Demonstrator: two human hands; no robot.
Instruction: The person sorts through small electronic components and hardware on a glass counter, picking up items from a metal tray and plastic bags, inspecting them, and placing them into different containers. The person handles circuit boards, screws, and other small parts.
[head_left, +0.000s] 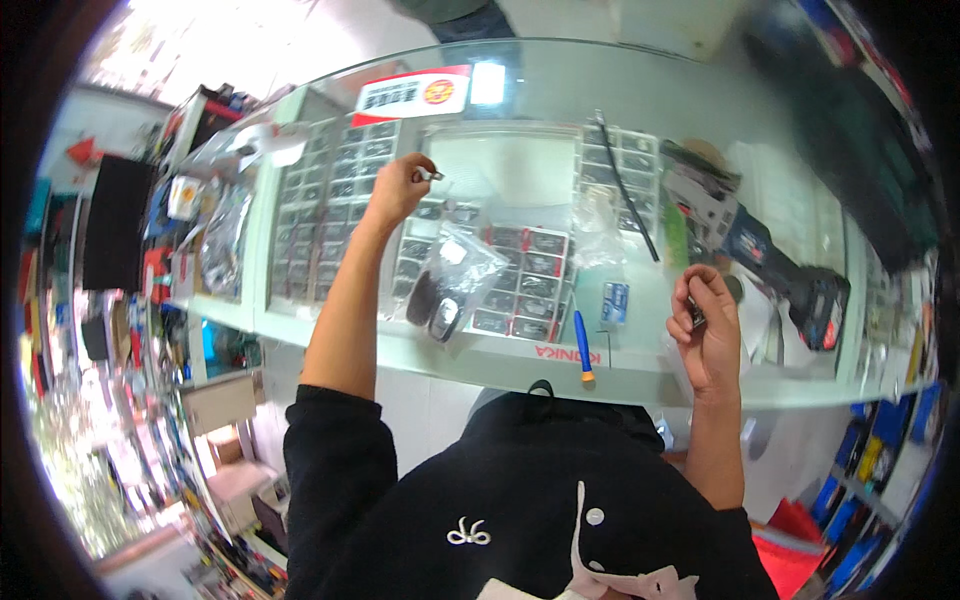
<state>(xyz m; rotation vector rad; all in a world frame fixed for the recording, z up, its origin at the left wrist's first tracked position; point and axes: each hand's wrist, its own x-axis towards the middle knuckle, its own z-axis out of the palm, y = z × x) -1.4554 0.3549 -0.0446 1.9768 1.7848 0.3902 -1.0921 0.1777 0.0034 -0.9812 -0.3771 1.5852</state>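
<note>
Over the glass counter, my left hand (403, 189) pinches a small metal-tipped piece (429, 175) between thumb and fingers; its exact kind is too small to tell. My right hand (706, 322) is raised at the counter's near right, its fingers curled around a small dark metallic item (697, 313), mostly hidden. Between the hands lie a clear plastic bag (469, 262) with dark oval pieces, one of them a black key fob shell (445, 319), and a screwdriver with a blue handle (583, 341). An L-shaped hex key (609, 349) and a blue-and-white card (615, 302) are right of the screwdriver.
A black rod (628, 195) lies on the glass counter (525, 369), left of a cordless power tool (780, 262). Crumpled clear plastic (598, 225) is near the rod. Packaged items show beneath the glass. A red-and-white sign (412, 94) is at the far side, where a person (472, 22) stands.
</note>
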